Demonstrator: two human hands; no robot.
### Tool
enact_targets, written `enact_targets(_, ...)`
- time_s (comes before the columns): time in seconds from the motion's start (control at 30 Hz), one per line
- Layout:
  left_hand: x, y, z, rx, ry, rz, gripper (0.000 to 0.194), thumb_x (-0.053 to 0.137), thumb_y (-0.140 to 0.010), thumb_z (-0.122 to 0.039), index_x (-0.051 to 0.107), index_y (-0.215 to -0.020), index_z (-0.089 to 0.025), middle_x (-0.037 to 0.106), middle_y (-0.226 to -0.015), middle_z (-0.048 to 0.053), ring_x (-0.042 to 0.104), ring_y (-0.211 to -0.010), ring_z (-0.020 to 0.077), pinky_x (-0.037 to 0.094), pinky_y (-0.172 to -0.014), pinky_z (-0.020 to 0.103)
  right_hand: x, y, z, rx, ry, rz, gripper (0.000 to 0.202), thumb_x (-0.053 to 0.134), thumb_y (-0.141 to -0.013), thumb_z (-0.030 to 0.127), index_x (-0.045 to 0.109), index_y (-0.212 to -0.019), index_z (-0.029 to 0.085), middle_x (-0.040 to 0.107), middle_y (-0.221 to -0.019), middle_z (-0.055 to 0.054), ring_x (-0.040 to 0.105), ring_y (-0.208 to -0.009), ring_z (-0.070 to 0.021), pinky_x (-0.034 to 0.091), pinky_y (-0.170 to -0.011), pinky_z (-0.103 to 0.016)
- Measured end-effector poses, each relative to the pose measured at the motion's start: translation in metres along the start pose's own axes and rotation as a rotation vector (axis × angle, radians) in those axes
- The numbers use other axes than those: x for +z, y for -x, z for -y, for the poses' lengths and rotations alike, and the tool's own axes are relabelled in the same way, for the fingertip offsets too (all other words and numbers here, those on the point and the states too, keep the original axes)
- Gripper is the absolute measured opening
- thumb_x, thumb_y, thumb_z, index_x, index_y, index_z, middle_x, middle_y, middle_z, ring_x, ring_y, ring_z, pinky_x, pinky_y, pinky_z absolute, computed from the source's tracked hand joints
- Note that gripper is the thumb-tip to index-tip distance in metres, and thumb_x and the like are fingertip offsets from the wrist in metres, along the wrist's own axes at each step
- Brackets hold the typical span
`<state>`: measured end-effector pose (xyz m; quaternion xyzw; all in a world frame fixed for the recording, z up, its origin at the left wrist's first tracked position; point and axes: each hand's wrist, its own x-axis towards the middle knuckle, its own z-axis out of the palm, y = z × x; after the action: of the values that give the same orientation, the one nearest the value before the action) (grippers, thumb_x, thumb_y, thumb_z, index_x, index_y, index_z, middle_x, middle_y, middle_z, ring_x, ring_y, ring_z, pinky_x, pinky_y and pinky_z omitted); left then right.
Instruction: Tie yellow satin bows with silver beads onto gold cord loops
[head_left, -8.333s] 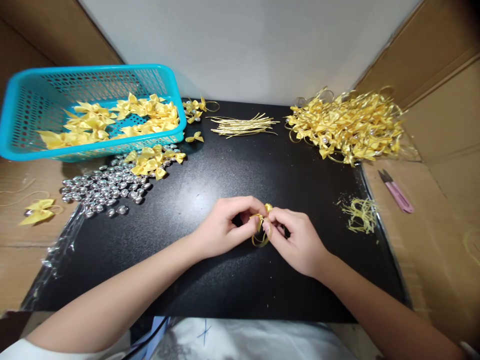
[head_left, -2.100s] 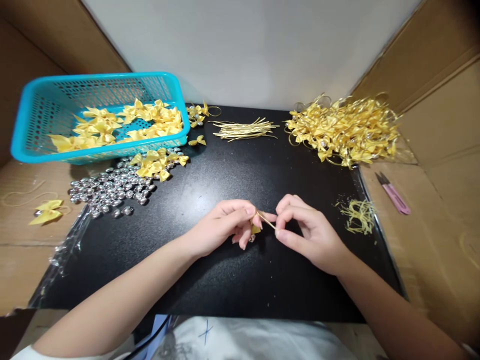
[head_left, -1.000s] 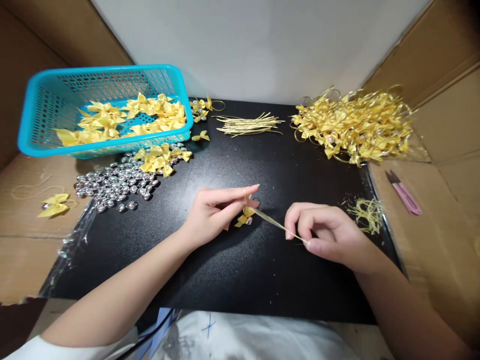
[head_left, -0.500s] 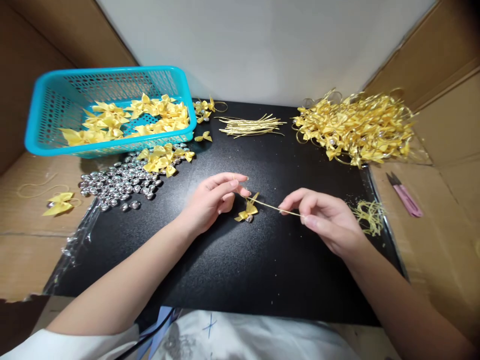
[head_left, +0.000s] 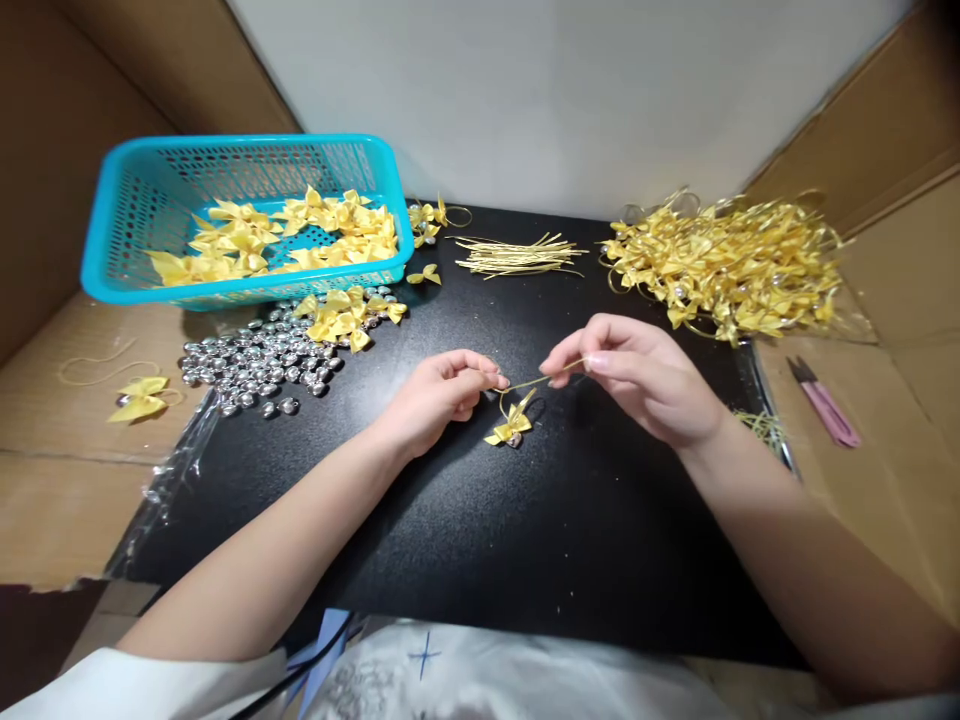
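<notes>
Left hand (head_left: pixel 431 400), center of frame: thumb and forefinger pinched shut on thin gold cord (head_left: pixel 540 382), other fingers curled. Right hand (head_left: pixel 652 375), right of center: thumb and finger closed on the same cord, rest loosely bent; cord runs between the hands. Just below, small yellow satin bow (head_left: pixel 513 424) with shiny silver bead (head_left: pixel 514 440) at its lower side; looks joined to the cord, exact join too small to tell. Progress, judged: bow and bead together, cord held out between the fingers, no finished loop visible on this piece. Bulk stock: big pile of looped yellow bows with beads (head_left: pixel 727 265) upper right, looks completed; loose yellow bows (head_left: pixel 240 240) in turquoise plastic basket (head_left: pixel 247 293) upper left, silver beads (head_left: pixel 255 368) below it, straight gold cords (head_left: pixel 517 257) top center, so plenty left. Edges: black desk (head_left: pixel 480 540) ends at the person's white clothing, bottom; its right edge passes by pale cord offcuts (head_left: pixel 761 428), partly behind the right forearm, pink-handled snips (head_left: pixel 829 410) beyond on cardboard. Room to move: between hands and near edge; the left side is tighter by the beads.
</notes>
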<state>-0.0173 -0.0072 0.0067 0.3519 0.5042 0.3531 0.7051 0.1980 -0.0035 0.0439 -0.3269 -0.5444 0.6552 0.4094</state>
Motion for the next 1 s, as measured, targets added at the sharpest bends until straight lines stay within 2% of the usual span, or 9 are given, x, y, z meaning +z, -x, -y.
enact_targets(0.17, 0.0, 0.002, 0.002, 0.054, -0.165, -0.033, 0.021, 0.069, -0.068, -0.019, 0.053, -0.08, -0.015, 0.058, -0.06, -0.004, 0.033, -0.039, 0.0013, 0.021, -0.038, 0.015, -0.009, 0.002, 0.007, 0.019, 0.021, -0.02, 0.016, 0.069, -0.079, 0.023, 0.058, -0.068, 0.02, 0.074, -0.083, -0.003, 0.066, -0.075, -0.0165, 0.053, -0.08, -0.034)
enact_targets(0.3, -0.002, 0.007, 0.003, 0.289, -0.436, -0.016, 0.026, 0.065, -0.073, -0.019, 0.045, -0.09, -0.02, 0.059, -0.063, -0.005, 0.048, -0.05, 0.0069, 0.036, -0.048, 0.017, -0.009, 0.001, 0.008, 0.035, -0.012, 0.013, 0.016, 0.069, -0.078, 0.024, 0.057, -0.068, 0.02, 0.075, -0.083, -0.003, 0.065, -0.07, -0.0162, 0.054, -0.076, -0.034)
enact_targets(0.4, -0.004, 0.01, -0.001, 0.461, -0.744, 0.039, 0.017, 0.062, -0.077, -0.017, 0.047, -0.084, -0.02, 0.055, -0.061, -0.007, 0.042, -0.048, 0.0059, 0.033, -0.05, 0.018, -0.007, -0.001, 0.006, 0.048, -0.05, 0.027, 0.018, 0.068, -0.077, 0.026, 0.055, -0.067, 0.019, 0.074, -0.081, -0.003, 0.065, -0.069, -0.0163, 0.054, -0.074, -0.035)
enact_targets(0.47, -0.005, 0.011, -0.004, 0.518, -0.895, 0.112, 0.006, 0.059, -0.08, -0.016, 0.053, -0.08, -0.019, 0.054, -0.06, -0.007, 0.039, -0.048, 0.0056, 0.031, -0.05, 0.018, -0.007, -0.001, 0.004, 0.048, -0.063, 0.019, 0.018, 0.066, -0.078, 0.027, 0.053, -0.068, 0.02, 0.073, -0.08, -0.003, 0.065, -0.069, -0.0162, 0.055, -0.075, -0.035)
enact_targets(0.5, -0.006, 0.011, -0.006, 0.525, -0.936, 0.159, 0.003, 0.057, -0.082, -0.016, 0.057, -0.08, -0.018, 0.056, -0.061, -0.006, 0.039, -0.048, 0.0057, 0.031, -0.05, 0.018, -0.007, -0.001, 0.004, 0.047, -0.059, 0.007, 0.018, 0.066, -0.078, 0.028, 0.053, -0.068, 0.02, 0.072, -0.078, -0.002, 0.065, -0.068, -0.016, 0.055, -0.075, -0.036)
enact_targets(0.57, -0.007, 0.01, -0.007, 0.51, -0.966, 0.244, 0.01, 0.056, -0.084, -0.017, 0.065, -0.086, -0.018, 0.063, -0.067, -0.003, 0.041, -0.049, 0.006, 0.031, -0.05, 0.019, -0.008, -0.001, 0.004, 0.043, -0.028, -0.028, 0.019, 0.065, -0.078, 0.03, 0.052, -0.068, 0.02, 0.069, -0.074, -0.001, 0.064, -0.068, -0.0158, 0.054, -0.077, -0.036)
enact_targets(0.63, -0.008, 0.009, -0.007, 0.474, -0.957, 0.282, 0.014, 0.056, -0.085, -0.019, 0.069, -0.092, -0.018, 0.068, -0.072, -0.001, 0.043, -0.049, 0.0063, 0.032, -0.05, 0.019, -0.008, -0.001, 0.005, 0.03, 0.013, -0.059, 0.02, 0.065, -0.078, 0.032, 0.052, -0.068, 0.021, 0.064, -0.07, 0.0, 0.063, -0.067, -0.0157, 0.054, -0.078, -0.038)
enact_targets(0.87, -0.008, 0.009, -0.007, 0.39, -0.925, 0.259, 0.017, 0.061, -0.084, -0.024, 0.074, -0.09, -0.016, 0.071, -0.071, 0.002, 0.048, -0.049, 0.0076, 0.033, -0.049, 0.019, -0.022, -0.003, 0.01, -0.052, 0.104, -0.072, 0.02, 0.069, -0.077, 0.03, 0.055, -0.066, 0.02, 0.058, -0.064, 0.002, 0.059, -0.064, -0.0144, 0.051, -0.073, -0.034)
enact_targets(1.0, -0.007, 0.01, -0.008, 0.38, -0.929, 0.264, 0.016, 0.061, -0.084, -0.023, 0.075, -0.086, -0.016, 0.071, -0.07, 0.002, 0.048, -0.05, 0.0077, 0.034, -0.05, 0.019, -0.038, -0.002, 0.015, 0.01, 0.306, -0.013, 0.021, 0.071, -0.078, 0.032, 0.058, -0.067, 0.019, 0.062, -0.066, 0.0, 0.06, -0.067, -0.0154, 0.049, -0.071, -0.033)
